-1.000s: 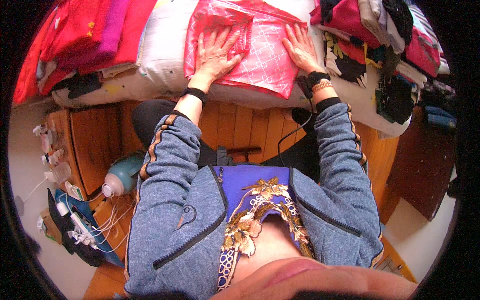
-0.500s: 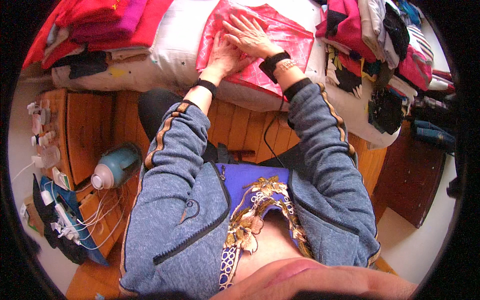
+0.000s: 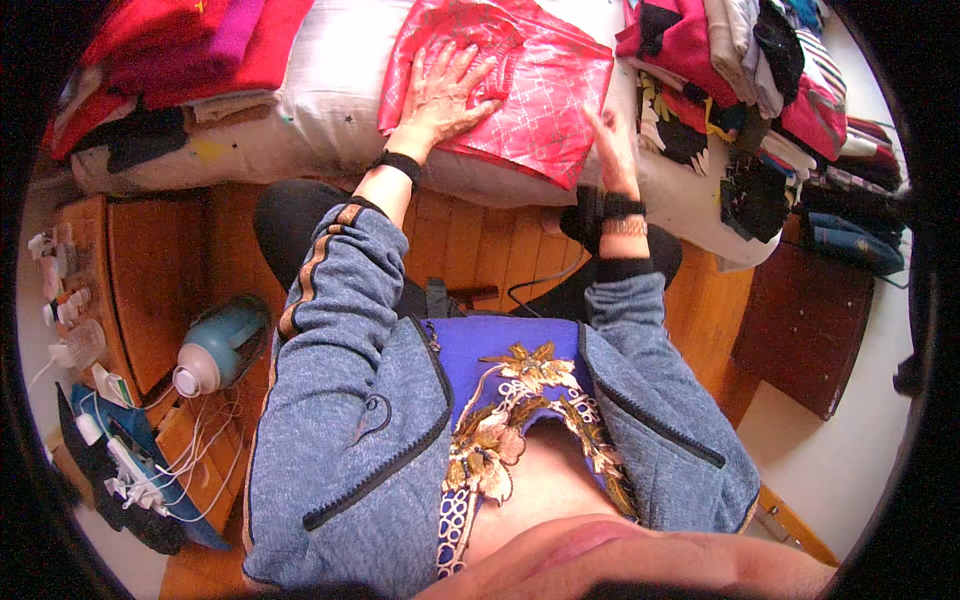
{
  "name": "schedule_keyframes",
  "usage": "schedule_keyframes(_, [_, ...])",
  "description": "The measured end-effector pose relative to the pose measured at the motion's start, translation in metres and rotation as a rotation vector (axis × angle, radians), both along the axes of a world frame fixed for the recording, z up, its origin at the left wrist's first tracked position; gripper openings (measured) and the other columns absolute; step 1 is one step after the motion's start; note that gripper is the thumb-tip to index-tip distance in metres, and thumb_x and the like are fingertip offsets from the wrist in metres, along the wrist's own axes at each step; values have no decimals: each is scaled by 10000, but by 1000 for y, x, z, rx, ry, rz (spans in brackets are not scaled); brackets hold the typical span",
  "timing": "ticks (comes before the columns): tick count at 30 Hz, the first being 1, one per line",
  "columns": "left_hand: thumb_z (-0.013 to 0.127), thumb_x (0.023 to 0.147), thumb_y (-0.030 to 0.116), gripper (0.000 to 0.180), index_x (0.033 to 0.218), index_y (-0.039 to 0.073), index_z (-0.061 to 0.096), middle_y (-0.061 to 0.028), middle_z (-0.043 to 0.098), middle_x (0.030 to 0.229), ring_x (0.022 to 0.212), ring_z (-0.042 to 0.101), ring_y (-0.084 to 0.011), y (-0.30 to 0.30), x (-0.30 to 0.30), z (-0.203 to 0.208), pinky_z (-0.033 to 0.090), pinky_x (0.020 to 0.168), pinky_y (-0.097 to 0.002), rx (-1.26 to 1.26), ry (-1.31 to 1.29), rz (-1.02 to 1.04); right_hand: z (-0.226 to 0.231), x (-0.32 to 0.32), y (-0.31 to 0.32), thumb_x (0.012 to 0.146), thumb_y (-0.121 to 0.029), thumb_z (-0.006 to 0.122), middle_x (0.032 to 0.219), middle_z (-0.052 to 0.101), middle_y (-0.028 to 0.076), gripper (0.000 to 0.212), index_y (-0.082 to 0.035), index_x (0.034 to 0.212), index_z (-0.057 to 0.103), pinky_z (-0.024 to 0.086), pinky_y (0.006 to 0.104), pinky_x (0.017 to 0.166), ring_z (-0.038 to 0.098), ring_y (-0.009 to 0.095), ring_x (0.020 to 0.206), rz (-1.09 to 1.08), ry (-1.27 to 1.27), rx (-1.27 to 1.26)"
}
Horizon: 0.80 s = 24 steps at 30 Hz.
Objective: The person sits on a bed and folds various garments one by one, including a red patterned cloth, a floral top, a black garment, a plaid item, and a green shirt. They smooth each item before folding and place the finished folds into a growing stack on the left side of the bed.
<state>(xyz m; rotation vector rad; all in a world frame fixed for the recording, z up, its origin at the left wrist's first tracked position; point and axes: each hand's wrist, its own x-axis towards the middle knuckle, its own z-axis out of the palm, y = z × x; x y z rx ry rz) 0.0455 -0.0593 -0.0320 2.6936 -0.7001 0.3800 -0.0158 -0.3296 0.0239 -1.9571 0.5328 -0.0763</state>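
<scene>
Pink shiny garment point(image 3: 545, 115) folded on white bedding point(image 3: 335, 85), between clothes pile point(image 3: 185, 60) at left and clothes stack point(image 3: 690, 45) at right. Long axis, as far as visible, runs left to right, right end slanting nearer; one corner points near right. Gathered edge lies on far-left part. Left hand point(image 3: 445, 100) pressed flat there, fingers spread, gripping nothing. Right hand point(image 3: 617, 150) at right edge, fingers blurred; can't tell whether pinching.
</scene>
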Motion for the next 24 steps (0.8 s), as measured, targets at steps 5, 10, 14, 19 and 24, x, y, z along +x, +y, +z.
schedule_keyframes(5, [458,903,649,690,1490,297,370,-50,290,1579,1471,219,-277,-3,-9,-3,35,1188,-566,62,32,2,-4,-23,18,904,-144,655,1001,652,60,353,21,1204,568,495,268,738,596,124,829,2,-41,290])
schedule_keyframes(10, [452,978,515,560,1468,245,413,-69,375,1531,1418,335,-261,2,-16,4,175,1181,-522,-300,272,-146,46,13,78,908,-138,572,942,659,61,279,-2,1149,603,502,276,700,598,101,830,344,-416,25])
schedule_keyframes(14, [417,1017,410,483,1284,49,594,-149,636,1251,1159,599,-221,32,-4,23,441,1033,-373,-1218,610,-73,34,71,162,905,-233,598,970,702,174,455,-18,1303,542,545,413,706,694,304,791,418,-808,-664])
schedule_keyframes(19, [474,997,408,532,1270,-43,543,-175,621,1229,1135,603,-279,78,-11,31,476,981,-356,-1671,793,229,-24,72,221,896,-159,546,1022,647,274,359,-19,1227,546,507,485,844,638,420,972,716,-204,-477])
schedule_keyframes(24, [691,895,330,534,1247,-43,540,-162,633,1173,1076,612,-235,80,-13,20,504,911,-326,-1454,740,266,-17,56,195,915,-267,642,1037,670,205,444,-27,1277,546,526,431,842,651,330,947,872,-263,-171])
